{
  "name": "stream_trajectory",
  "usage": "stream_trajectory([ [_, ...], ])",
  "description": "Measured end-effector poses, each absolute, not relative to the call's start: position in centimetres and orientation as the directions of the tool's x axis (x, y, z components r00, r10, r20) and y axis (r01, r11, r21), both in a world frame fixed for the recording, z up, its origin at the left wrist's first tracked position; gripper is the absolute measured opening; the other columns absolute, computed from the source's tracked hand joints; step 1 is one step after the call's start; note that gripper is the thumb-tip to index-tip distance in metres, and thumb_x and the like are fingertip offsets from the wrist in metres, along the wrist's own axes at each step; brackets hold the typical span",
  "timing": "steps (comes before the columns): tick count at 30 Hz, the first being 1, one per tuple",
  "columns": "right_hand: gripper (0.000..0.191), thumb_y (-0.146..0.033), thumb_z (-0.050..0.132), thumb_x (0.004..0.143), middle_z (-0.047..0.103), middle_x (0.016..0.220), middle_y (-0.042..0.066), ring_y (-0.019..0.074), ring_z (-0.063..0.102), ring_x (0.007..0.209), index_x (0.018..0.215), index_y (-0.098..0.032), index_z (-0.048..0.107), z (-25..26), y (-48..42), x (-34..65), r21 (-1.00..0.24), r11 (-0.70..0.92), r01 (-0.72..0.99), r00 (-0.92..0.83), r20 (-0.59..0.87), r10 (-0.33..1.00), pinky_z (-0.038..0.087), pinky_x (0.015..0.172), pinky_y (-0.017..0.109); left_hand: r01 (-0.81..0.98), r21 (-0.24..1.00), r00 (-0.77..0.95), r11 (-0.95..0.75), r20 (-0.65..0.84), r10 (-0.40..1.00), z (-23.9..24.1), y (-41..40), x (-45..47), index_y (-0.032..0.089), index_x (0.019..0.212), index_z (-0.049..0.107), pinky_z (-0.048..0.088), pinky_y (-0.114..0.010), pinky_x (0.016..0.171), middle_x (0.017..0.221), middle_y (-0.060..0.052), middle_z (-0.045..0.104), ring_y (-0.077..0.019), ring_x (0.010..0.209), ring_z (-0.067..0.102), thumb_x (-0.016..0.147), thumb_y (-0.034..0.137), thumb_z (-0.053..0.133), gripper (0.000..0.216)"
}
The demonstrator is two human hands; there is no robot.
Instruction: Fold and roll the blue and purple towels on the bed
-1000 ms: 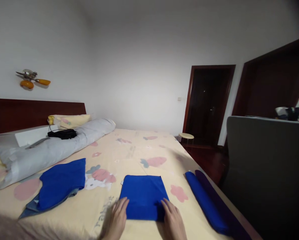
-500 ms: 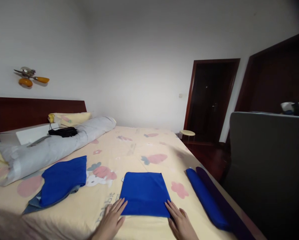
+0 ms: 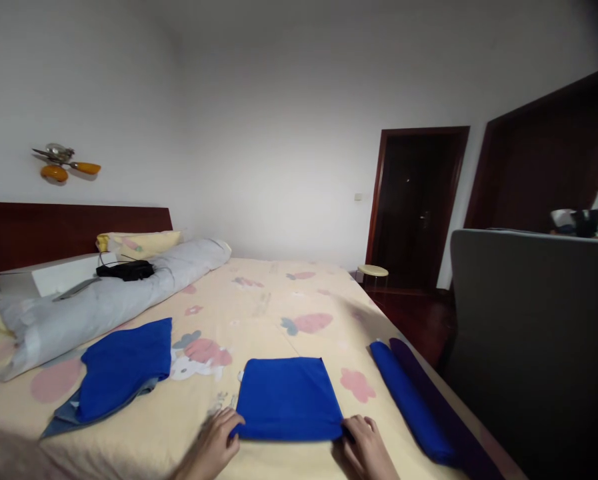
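A folded blue cloth lies as a neat square on the bed sheet, right in front of me. My left hand pinches its near left corner, fingers curled under the edge. My right hand grips the near right corner the same way. Both hands sit low at the bottom of the view, partly cut off.
A loose pile of blue cloth lies to the left. A rolled blue cloth lies at the bed's right edge. A grey rolled duvet, a white box and a black pouch are near the headboard. A grey panel stands to the right.
My hands lay flat with fingers spread on the cloth's near edge; now the fingers have curled and taken hold of the two near corners.
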State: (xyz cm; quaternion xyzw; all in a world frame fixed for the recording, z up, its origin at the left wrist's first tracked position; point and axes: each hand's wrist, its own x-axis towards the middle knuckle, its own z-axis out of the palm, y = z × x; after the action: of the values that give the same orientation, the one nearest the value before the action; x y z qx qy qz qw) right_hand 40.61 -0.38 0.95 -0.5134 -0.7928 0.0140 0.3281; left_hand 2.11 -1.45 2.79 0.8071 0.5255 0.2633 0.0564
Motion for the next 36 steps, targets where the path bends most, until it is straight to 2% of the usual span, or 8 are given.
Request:
stream_trajectory([
  [6,0.037,-0.044,0.037,0.094,0.067,0.112,0.007,0.0232,0.059,0.102,0.117,-0.025,0.059,1.0,1.5,40.5,-0.584,0.331,0.741,-0.129,0.36,0.924,0.044,0.09,0.036,0.741,0.636,0.047,-0.213,0.268,0.962,1.7,1.3,2.4,0.026,0.109,0.063,0.048,-0.024,0.091,0.108,-0.001,0.071,-0.0163,0.108,0.063,0.076,0.01,0.043,0.041],
  [8,0.036,-0.04,0.038,0.094,0.067,0.114,0.007,0.0234,0.059,0.103,0.116,-0.024,0.06,0.8,2.7,40.3,-0.554,0.316,0.77,-0.111,0.371,0.922,0.044,0.092,0.037,0.791,0.588,0.021,-0.171,0.253,0.967,1.8,2.2,3.0,0.026,0.113,0.062,0.046,-0.024,0.094,0.111,-0.001,0.07,-0.0152,0.11,0.062,0.077,0.009,0.043,0.044],
  [12,0.028,-0.025,0.042,0.089,0.069,0.103,0.009,0.0264,0.062,0.097,0.102,-0.022,0.067,0.1,4.4,39.6,-0.395,0.249,0.884,-0.061,0.43,0.901,0.045,0.088,0.042,0.951,0.3,-0.007,-0.079,0.276,0.961,1.7,2.9,4.0,0.024,0.118,0.062,0.042,-0.035,0.101,0.119,-0.004,0.068,-0.02,0.116,0.059,0.078,0.007,0.043,0.048],
  [15,0.036,-0.015,0.041,0.086,0.066,0.12,0.011,0.0276,0.061,0.11,0.111,-0.022,0.066,-0.6,4.6,37.9,-0.317,0.287,0.904,-0.079,0.535,0.841,0.045,0.095,0.043,0.974,0.186,0.055,-0.128,0.356,0.933,0.5,3.0,5.8,0.027,0.126,0.059,0.039,-0.038,0.106,0.134,-0.003,0.061,-0.0205,0.124,0.053,0.078,0.004,0.038,0.057],
  [19,0.051,-0.018,0.04,0.088,0.052,0.143,0.005,0.0245,0.052,0.128,0.138,-0.028,0.049,-1.9,4.2,33.4,-0.232,0.546,0.805,-0.391,0.484,0.783,0.044,0.104,0.039,0.882,0.151,0.381,-0.446,0.328,0.864,-1.7,3.2,9.9,0.029,0.147,0.035,0.032,-0.036,0.115,0.156,0.001,0.035,-0.0196,0.14,0.036,0.08,0.008,0.04,0.071],
  [23,0.069,-0.02,0.048,0.083,0.034,0.152,0.004,0.0253,0.038,0.138,0.149,-0.028,0.029,-2.9,4.1,31.3,-0.204,0.655,0.727,-0.573,0.345,0.743,0.039,0.111,0.042,0.841,0.157,0.489,-0.517,0.185,0.852,-2.6,3.2,11.6,0.03,0.153,0.014,0.026,-0.046,0.118,0.159,-0.001,0.018,-0.025,0.145,0.025,0.081,0.017,0.049,0.081],
  [28,0.067,-0.021,0.045,0.082,0.032,0.152,0.001,0.0258,0.036,0.139,0.147,-0.031,0.032,-2.8,4.1,36.1,-0.259,0.571,0.78,-0.504,0.282,0.816,0.035,0.113,0.046,0.858,0.137,0.48,-0.496,0.134,0.867,-1.7,2.7,6.9,0.041,0.151,0.006,0.027,-0.051,0.116,0.159,0.002,0.015,-0.0272,0.145,0.024,0.088,0.026,0.05,0.079],
  [36,0.067,-0.017,0.039,0.079,0.035,0.152,0.003,0.0236,0.035,0.141,0.145,-0.029,0.037,-1.5,2.8,40.0,-0.358,0.427,0.831,-0.36,0.239,0.902,0.034,0.112,0.046,0.881,0.194,0.412,-0.431,0.134,0.901,-0.8,1.5,3.3,0.043,0.151,0.011,0.026,-0.048,0.116,0.159,0.005,0.021,-0.022,0.144,0.028,0.084,0.015,0.046,0.08],
])
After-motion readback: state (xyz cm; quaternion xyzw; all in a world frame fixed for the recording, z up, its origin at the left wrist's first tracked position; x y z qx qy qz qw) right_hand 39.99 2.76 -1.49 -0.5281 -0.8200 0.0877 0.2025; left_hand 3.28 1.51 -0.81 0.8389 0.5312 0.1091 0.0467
